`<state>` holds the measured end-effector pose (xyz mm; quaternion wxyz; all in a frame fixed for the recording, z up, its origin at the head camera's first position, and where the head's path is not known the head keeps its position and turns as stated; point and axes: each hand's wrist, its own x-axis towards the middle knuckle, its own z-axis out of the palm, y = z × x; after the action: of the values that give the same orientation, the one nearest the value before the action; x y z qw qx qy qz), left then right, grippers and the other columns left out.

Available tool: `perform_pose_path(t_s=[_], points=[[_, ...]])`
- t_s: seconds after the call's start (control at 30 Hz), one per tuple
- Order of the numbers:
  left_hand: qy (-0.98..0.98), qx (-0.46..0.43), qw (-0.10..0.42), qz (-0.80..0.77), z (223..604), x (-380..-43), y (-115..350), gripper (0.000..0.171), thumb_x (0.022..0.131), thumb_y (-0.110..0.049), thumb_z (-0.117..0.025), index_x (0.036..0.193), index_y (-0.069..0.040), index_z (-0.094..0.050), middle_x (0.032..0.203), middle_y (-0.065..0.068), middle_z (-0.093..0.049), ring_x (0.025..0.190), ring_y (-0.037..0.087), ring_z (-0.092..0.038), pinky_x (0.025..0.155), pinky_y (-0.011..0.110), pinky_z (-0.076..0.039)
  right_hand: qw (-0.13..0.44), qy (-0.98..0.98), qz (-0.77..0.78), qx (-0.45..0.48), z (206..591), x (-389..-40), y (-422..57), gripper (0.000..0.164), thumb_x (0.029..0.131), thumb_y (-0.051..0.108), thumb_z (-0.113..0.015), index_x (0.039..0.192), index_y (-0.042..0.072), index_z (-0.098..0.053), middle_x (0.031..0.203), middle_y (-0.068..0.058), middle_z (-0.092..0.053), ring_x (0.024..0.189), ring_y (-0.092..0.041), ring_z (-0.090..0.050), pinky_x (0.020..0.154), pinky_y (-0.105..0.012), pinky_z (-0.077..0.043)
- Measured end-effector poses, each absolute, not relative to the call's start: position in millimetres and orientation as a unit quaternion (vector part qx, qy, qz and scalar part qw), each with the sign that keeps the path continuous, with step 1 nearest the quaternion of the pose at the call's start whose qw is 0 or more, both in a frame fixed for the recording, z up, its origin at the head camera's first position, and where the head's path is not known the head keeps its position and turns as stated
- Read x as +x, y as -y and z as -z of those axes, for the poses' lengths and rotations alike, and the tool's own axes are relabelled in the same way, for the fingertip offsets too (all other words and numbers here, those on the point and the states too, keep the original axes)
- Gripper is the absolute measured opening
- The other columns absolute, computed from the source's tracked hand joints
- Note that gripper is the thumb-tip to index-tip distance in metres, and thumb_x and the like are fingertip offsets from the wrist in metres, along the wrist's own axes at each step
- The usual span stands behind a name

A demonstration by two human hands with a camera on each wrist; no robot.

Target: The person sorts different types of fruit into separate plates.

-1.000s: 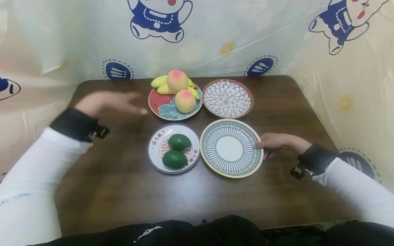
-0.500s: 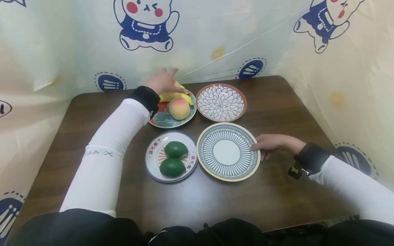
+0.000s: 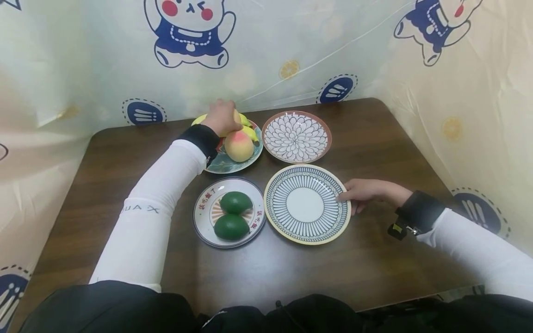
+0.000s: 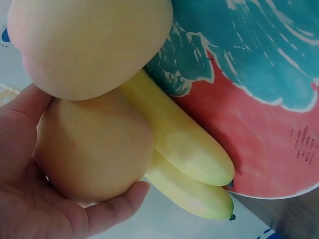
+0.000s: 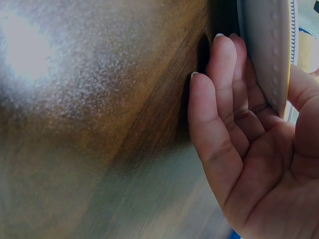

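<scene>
My left hand (image 3: 222,118) grips the rear peach (image 4: 94,147), thumb and fingers curled round its sides. The front peach (image 3: 239,146) overlaps it in the left wrist view. Yellow bananas (image 4: 184,144) lie beneath and beside the peaches on the red and teal plate (image 3: 226,164). With its thumb on the rim and fingers underneath, my right hand (image 3: 366,192) holds the right edge of a yellow-rimmed plate (image 3: 306,203) with blue-grey stripes. Nothing lies on that plate. In the right wrist view, the fingers (image 5: 214,109) reach under its pale underside.
A white plate (image 3: 204,219) with a blue rim and red characters bears two dark green oval fruits (image 3: 231,226), left of the striped plate. Behind stands a brown-rimmed plate (image 3: 296,137) with a petal pattern. A printed sheet (image 3: 266,51) hangs round the table's (image 3: 387,259) back and sides.
From the table's left side, my left hand has moved over to the fruit plate and taken hold of the rear peach. My right hand keeps holding the striped plate. The head view has shifted slightly.
</scene>
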<state>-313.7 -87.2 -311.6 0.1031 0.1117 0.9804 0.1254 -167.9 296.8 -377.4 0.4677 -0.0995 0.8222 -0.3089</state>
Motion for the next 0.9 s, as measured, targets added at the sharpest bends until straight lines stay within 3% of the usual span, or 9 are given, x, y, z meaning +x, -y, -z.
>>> perform_pose_path(t_s=[0.23,0.43,0.67,0.9], points=[[-0.981,0.108,0.105,-0.125,311,-318,91,0.064,0.09,-0.029,-0.065,0.139,0.001,-0.039,0.138,0.027,-0.04,0.131,0.044,-0.033,0.111,0.054,-0.034,0.471,-0.819,0.31,-0.105,378,-168,-296,0.031,0.101,0.027,-0.055,0.111,0.0,-0.068,0.08,-0.001,-0.075,0.064,-0.012,-0.067,0.061,-0.023,-0.053],[-0.977,0.134,0.053,-0.155,266,-319,78,0.071,0.089,-0.029,-0.066,0.146,-0.003,-0.034,0.146,0.027,-0.035,0.134,0.043,-0.033,0.111,0.052,-0.037,0.466,-0.821,0.311,-0.109,376,-165,-294,0.032,0.102,0.028,-0.054,0.112,0.0,-0.068,0.082,-0.001,-0.075,0.065,-0.012,-0.067,0.06,-0.024,-0.052],[-0.933,0.329,0.026,-0.145,229,-280,29,0.067,0.087,-0.028,-0.072,0.143,-0.009,-0.042,0.148,0.02,-0.036,0.133,0.038,-0.034,0.107,0.049,-0.041,0.463,-0.823,0.312,-0.104,375,-164,-294,0.032,0.101,0.026,-0.054,0.113,-0.001,-0.066,0.083,-0.002,-0.075,0.064,-0.012,-0.067,0.06,-0.024,-0.053],[-0.84,0.533,0.068,-0.077,269,-225,-17,0.062,0.084,-0.03,-0.074,0.138,-0.011,-0.05,0.142,0.017,-0.044,0.131,0.034,-0.04,0.111,0.043,-0.038,0.469,-0.821,0.309,-0.105,376,-167,-292,0.032,0.102,0.026,-0.053,0.117,-0.001,-0.064,0.086,-0.003,-0.076,0.066,-0.012,-0.067,0.06,-0.023,-0.052]])
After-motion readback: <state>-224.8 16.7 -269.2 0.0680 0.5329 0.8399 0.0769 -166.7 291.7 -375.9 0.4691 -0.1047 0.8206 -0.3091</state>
